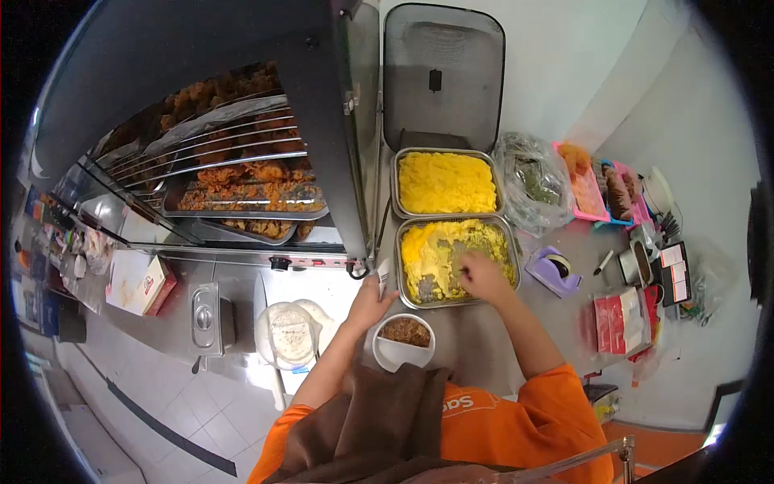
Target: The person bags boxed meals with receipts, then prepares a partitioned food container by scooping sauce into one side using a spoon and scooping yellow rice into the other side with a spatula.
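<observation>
My right hand (485, 277) is over the nearer metal tray (516, 258), its fingers drawn together at the yellow food (431, 246); whatever they hold is hidden. Green bits are mixed into this yellow food, and part of the tray bottom shows. Left of that tray, my left hand (371, 306) is closed round a narrow white plastic utensil (384, 273) that points away from me. In front of me stands a round white bowl (393, 355) with a divider. Brown minced-looking food (405, 330) fills its far half; the near half shows bare white.
Behind the nearer tray is a second tray of yellow food (447, 184) with a raised dark lid (443, 73). A heated cabinet (322, 145) of fried chicken stands left. A purple tape dispenser (555, 273) sits right, and a white flour-like heap (292, 332) lies left.
</observation>
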`<move>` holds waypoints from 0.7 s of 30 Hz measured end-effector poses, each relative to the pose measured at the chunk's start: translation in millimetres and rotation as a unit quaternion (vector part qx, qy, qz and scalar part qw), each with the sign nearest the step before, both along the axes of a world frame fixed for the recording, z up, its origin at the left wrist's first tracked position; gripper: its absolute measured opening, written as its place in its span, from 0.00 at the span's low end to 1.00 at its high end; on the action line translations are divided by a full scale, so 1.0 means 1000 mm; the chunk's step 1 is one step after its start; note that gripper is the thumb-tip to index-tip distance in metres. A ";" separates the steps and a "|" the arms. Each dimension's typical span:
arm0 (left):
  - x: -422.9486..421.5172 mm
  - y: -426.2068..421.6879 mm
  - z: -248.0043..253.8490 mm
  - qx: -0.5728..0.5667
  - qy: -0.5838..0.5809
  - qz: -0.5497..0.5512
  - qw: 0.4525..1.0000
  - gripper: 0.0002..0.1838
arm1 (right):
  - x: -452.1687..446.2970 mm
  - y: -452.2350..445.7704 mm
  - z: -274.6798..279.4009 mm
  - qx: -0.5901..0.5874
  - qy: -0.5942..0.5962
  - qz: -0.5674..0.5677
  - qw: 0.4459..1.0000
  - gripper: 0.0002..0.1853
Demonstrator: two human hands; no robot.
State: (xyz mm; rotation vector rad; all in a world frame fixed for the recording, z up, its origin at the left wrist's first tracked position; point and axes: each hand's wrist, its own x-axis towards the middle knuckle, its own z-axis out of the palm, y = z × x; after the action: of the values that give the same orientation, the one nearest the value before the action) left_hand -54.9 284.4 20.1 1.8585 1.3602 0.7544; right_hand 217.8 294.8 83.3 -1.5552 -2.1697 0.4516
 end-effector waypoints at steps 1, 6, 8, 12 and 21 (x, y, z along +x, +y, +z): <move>0.004 0.003 0.002 -0.032 0.009 -0.002 0.999 0.30 | 0.013 -0.001 0.003 0.000 0.024 -0.026 0.999 0.09; 0.018 0.001 0.008 -0.106 0.067 -0.008 0.992 0.35 | 0.058 -0.033 0.001 -0.087 0.141 -0.159 0.973 0.08; 0.022 -0.001 0.007 -0.114 0.064 -0.002 0.991 0.34 | 0.069 -0.045 -0.017 -0.139 0.234 -0.185 0.944 0.08; 0.025 -0.004 0.017 -0.118 0.064 0.011 0.991 0.33 | 0.071 -0.064 -0.027 -0.213 0.334 -0.261 0.880 0.08; 0.029 -0.010 0.017 -0.081 0.053 0.029 0.995 0.27 | 0.035 -0.013 -0.020 -0.227 -0.151 -0.154 0.950 0.22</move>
State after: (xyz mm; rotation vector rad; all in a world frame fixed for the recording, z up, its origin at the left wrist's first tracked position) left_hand -26.0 274.9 37.5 1.7589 1.5016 0.5631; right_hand 252.9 281.8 63.8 -2.3071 -2.0700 0.6814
